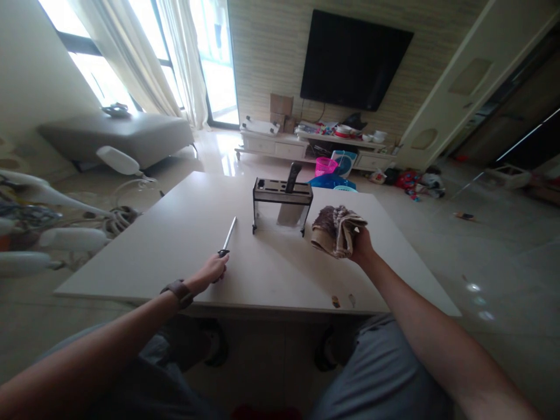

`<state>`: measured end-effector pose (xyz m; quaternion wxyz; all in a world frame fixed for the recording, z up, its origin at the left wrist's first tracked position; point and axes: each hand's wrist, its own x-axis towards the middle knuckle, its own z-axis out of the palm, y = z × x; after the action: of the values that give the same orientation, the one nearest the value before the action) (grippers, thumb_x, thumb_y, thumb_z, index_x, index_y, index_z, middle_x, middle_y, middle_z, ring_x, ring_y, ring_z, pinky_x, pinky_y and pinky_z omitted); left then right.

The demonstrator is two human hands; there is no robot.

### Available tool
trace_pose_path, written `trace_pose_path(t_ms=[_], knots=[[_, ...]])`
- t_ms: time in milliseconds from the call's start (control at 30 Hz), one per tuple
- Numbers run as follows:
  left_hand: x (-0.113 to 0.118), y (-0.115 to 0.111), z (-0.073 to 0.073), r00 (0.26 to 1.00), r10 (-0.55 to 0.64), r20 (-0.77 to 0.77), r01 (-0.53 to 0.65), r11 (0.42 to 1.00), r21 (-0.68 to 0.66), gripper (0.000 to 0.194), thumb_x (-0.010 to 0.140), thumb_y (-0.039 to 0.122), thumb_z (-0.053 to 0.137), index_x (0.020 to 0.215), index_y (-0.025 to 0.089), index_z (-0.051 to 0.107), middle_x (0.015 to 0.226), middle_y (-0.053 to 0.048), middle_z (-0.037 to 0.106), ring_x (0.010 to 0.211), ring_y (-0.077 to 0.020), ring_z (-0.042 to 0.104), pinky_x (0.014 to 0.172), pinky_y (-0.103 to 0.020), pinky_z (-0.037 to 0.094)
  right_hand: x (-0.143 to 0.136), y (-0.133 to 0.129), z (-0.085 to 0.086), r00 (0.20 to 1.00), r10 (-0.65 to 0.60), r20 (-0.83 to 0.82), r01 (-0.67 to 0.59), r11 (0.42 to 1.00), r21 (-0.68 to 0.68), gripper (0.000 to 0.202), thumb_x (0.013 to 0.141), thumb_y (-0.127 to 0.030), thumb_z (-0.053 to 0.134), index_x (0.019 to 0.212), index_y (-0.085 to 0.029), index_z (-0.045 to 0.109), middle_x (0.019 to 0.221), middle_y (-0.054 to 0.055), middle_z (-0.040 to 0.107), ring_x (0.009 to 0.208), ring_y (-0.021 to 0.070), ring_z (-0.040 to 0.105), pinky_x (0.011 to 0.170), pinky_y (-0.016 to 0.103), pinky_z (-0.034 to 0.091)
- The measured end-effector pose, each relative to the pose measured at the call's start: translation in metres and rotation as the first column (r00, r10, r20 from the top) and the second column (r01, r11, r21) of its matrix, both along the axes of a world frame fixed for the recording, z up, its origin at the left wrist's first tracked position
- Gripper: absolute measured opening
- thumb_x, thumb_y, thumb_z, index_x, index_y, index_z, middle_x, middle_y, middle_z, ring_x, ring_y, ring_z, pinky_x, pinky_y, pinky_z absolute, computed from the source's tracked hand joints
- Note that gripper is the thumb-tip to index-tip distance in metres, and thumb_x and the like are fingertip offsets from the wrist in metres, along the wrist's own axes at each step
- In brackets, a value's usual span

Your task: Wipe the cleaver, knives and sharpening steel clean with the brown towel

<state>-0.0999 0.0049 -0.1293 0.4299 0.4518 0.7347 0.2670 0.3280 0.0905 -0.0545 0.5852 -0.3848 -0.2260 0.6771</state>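
Left hand (214,269) gripping rod (230,233) by its handle; right hand (361,247) clutching cloth (336,231). Rack (275,196) with knife (293,177) stands between hands, farther out.

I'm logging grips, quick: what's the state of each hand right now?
Left hand: closed, holding a honing steel.
Right hand: closed, holding a folded brown towel.

We observe strong daylight entering at upper left through windows (219,76) that appear overexposed. We note glare on the floor tiles (228,156), soft shadows on the tabletop (175,239), and a dim lower foreground. Wide-angle distortion stretches the edges; we find fine detail soft.
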Motion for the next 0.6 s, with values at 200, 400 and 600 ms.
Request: trace_pose_path(t_ms=[200, 400, 600], knots=[[-0.007, 0.007, -0.003, 0.955, -0.126, -0.270, 0.118, 0.992, -0.047, 0.019, 0.080, 0.038, 0.056, 0.071, 0.024, 0.048, 0.060, -0.007, 0.061, 0.061, -0.0261, 0.064, 0.055, -0.031, 0.045, -0.007, -0.015, 0.006, 1.000, 0.007, 0.014, -0.008, 0.997, 0.080, 0.038, 0.068, -0.043, 0.079, 0.101, -0.024, 0.074, 0.103, 0.011, 0.081, 0.110, 0.0349, 0.073, 0.099, 0.061, 0.060], [-0.012, 0.005, 0.014, 0.845, -0.191, -0.500, 0.198, 0.979, -0.039, 0.022, 0.074, 0.037, 0.064, 0.085, 0.020, 0.057, 0.099, -0.019, 0.070, 0.106, -0.0400, 0.067, 0.087, -0.042, 0.050, -0.027, -0.024, 0.012, 0.996, 0.087, -0.036, -0.079, 0.980, 0.183, 0.049, 0.064, -0.040, 0.084, 0.109, -0.025, 0.074, 0.112, 0.009, 0.080, 0.112, 0.0334, 0.073, 0.097, 0.061, 0.060], [0.031, -0.007, 0.082, 0.839, -0.185, -0.511, 0.419, 0.819, 0.392, 0.027, 0.089, 0.042, 0.053, 0.103, 0.020, 0.058, 0.113, -0.013, 0.063, 0.097, -0.0270, 0.065, 0.092, -0.042, 0.052, -0.064, -0.040, 0.019, 0.989, 0.145, 0.013, -0.144, 0.955, 0.261, 0.040, 0.069, -0.042, 0.082, 0.106, -0.028, 0.074, 0.107, 0.006, 0.081, 0.116, 0.0324, 0.071, 0.097, 0.059, 0.060]])
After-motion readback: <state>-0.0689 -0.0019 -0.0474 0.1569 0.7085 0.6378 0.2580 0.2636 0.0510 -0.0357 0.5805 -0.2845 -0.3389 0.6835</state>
